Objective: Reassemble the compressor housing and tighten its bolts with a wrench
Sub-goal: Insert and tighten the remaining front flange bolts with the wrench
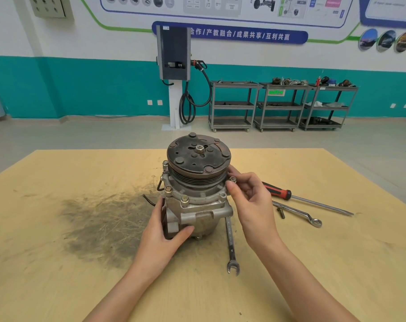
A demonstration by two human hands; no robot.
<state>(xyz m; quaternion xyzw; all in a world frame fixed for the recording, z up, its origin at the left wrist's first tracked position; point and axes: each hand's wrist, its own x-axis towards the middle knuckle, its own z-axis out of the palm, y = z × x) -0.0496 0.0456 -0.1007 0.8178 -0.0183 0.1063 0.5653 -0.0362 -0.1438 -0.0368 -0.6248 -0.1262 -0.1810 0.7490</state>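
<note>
Plywood bench top (pixel 58 287), dark grease smear (pixel 99 219) at left. Left hand (pixel 167 231) wraps lower compressor housing (pixel 197 214), fingers curled round it, likely steadying upright unit at bench centre. Bolts (pixel 184 199) stand in front flange, apparently not yet wrenched. Right hand (pixel 248 196) pinches bolt (pixel 232 179) at right flange, probably starting thread by finger. Combination wrench (pixel 231 247) lies just right of housing, within reach; stamped text unreadable. Ring spanner (pixel 297 212), red-handled screwdriver (pixel 306 197) farther right. Wall banner (pixel 239 34): 合作/产教融合/成果共享/互利共赢.

Teal-banded wall (pixel 81 89), three carts (pixel 278 105), perhaps charger (pixel 173 52).
</note>
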